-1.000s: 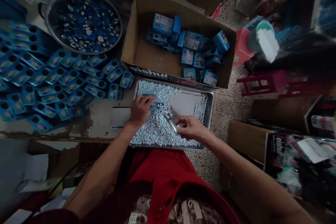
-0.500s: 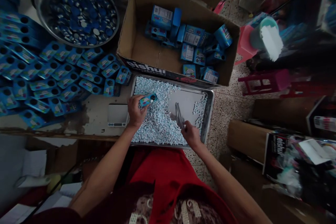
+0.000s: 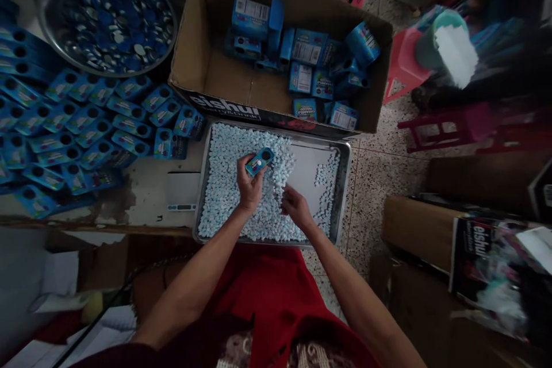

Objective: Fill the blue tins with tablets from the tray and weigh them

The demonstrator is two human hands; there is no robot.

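Observation:
My left hand (image 3: 250,187) grips a small blue candy box (image 3: 259,161), its round dark hole facing up, above a metal tray (image 3: 342,184). Pale blue and white candies (image 3: 233,195) cover the tray's left and middle. My right hand (image 3: 295,206) is closed round the handle of a scoop, just right of the box. Candies heaped on the scoop (image 3: 282,169) hide most of it, so its shape is hard to make out. The scoop's far end is close to the box.
Rows of blue boxes (image 3: 86,121) with open holes stand at left. Behind them is a metal bowl (image 3: 170,40) of blue and silver lids. A cardboard carton (image 3: 224,83) holding blue boxes borders the tray. A small scale (image 3: 183,187) lies left of the tray.
My left hand has moved right with the box. My right hand has shifted slightly left, and the scoop, bare before, now carries a heap of candies.

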